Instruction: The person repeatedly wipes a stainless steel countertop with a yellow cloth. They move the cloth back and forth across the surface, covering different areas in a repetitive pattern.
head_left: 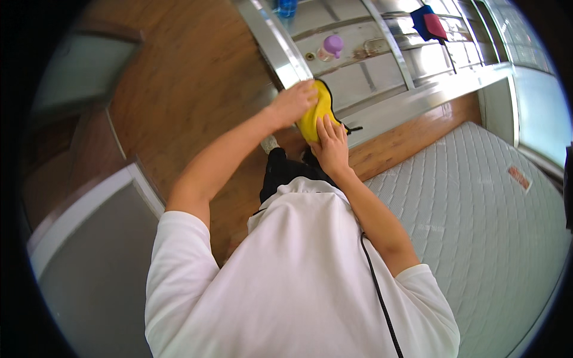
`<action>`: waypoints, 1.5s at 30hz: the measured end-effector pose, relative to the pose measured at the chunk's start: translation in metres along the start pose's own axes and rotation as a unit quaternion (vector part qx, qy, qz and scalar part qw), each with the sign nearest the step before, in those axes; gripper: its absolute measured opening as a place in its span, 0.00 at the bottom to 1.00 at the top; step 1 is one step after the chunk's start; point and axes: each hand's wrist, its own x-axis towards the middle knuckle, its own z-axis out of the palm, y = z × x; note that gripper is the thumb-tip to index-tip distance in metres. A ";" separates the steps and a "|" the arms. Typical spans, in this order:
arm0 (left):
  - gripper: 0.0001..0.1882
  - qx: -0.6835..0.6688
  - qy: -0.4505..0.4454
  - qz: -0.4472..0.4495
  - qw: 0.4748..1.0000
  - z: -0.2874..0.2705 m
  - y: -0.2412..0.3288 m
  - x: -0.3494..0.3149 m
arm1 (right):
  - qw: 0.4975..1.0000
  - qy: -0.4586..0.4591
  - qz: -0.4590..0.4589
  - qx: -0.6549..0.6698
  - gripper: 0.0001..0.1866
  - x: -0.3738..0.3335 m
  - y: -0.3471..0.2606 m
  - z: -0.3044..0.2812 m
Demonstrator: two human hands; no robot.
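Note:
A yellow cloth (322,108) with black edging and a short black loop lies bunched over the near corner of a metal frame (285,51). My left hand (291,105) grips its left side, fingers bent over the top. On the lower right part, my right hand (331,145) holds the cloth with fingers laid across it; the thumb side is partly hidden. Both forearms reach forward from white sleeves. Beyond the cloth, a clear bottle with a purple lid (333,45) stands on a panel inside the frame.
A quilted grey mattress (453,221) lies at the right. Farther off are a blue and red item (428,24) on the metal bars and a blue container (287,7). Wood-look floor (179,77) stretches left, past a white-framed panel (101,203).

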 end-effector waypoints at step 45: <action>0.33 -0.134 -0.004 0.059 0.989 -0.073 -0.293 0.038 | 0.981 0.124 0.138 0.048 0.38 0.248 -0.103 0.052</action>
